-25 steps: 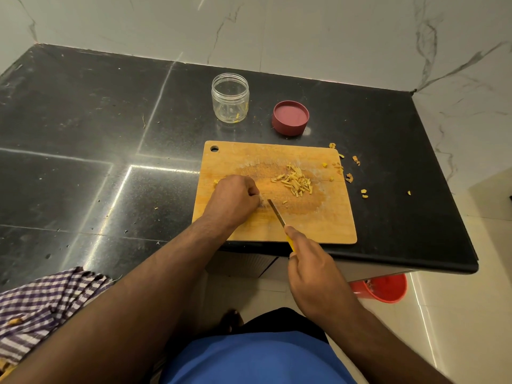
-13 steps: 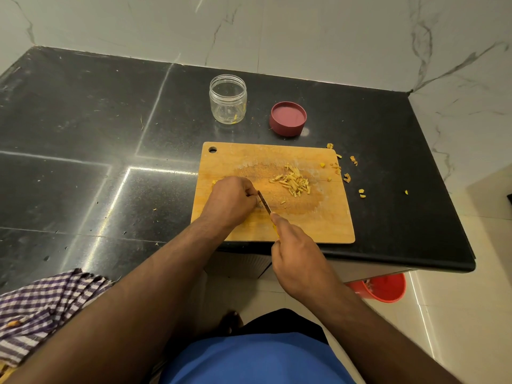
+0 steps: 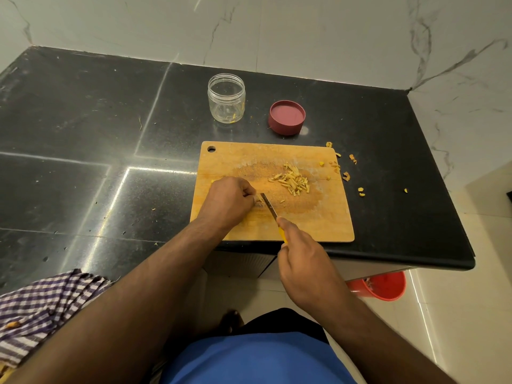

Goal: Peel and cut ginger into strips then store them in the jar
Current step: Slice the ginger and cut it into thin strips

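Pale yellow ginger strips (image 3: 292, 180) lay heaped on the wooden cutting board (image 3: 310, 223), clear plastic jar (image 3: 226, 97) stood upright behind it, lidless.

My right hand (image 3: 302, 261), which a second ago sat drawn back toward the near edge of the pale wooden cutting board (image 3: 318, 220) with the knife tip apart from my other hand, is now forward again. The thin steel blade of the yellow-handled knife (image 3: 268, 205) now lies with its tip just beside the curled fingers of my left hand (image 3: 230, 202), much as half a second ago, though the handle now sits slightly further to the right.
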The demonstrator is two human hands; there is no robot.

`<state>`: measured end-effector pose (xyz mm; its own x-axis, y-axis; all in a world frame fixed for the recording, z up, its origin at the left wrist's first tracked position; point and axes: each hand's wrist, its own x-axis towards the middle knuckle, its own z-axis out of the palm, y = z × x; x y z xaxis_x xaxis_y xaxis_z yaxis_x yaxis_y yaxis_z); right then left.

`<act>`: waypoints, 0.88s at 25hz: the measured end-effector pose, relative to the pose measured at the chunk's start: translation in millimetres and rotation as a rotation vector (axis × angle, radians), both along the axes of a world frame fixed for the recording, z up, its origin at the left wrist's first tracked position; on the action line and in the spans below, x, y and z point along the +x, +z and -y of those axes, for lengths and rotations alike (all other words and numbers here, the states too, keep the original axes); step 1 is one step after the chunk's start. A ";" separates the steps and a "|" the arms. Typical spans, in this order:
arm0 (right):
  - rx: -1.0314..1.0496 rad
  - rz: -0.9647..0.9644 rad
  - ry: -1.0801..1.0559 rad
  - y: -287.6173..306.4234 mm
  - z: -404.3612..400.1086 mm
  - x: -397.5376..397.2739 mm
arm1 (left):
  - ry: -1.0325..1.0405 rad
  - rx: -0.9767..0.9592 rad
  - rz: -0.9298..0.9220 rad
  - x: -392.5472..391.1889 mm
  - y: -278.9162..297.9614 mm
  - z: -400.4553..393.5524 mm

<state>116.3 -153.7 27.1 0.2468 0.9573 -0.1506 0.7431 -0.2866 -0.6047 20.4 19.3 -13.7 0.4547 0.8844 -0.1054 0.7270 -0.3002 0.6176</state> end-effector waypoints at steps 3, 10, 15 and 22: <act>0.000 0.011 0.009 -3.9 -8.8 -2.0 | 0.032 0.013 0.015 0.0 -1.1 1.9; -0.018 0.059 0.027 -11.5 -22.7 -4.7 | 0.023 -0.006 0.008 1.2 0.4 -0.2; -0.019 0.064 0.040 -6.9 8.4 -7.9 | 0.026 -0.023 0.011 0.4 1.9 -1.6; 0.010 0.029 0.017 -4.6 -3.6 -3.3 | 0.016 -0.016 0.019 -4.3 1.2 -0.7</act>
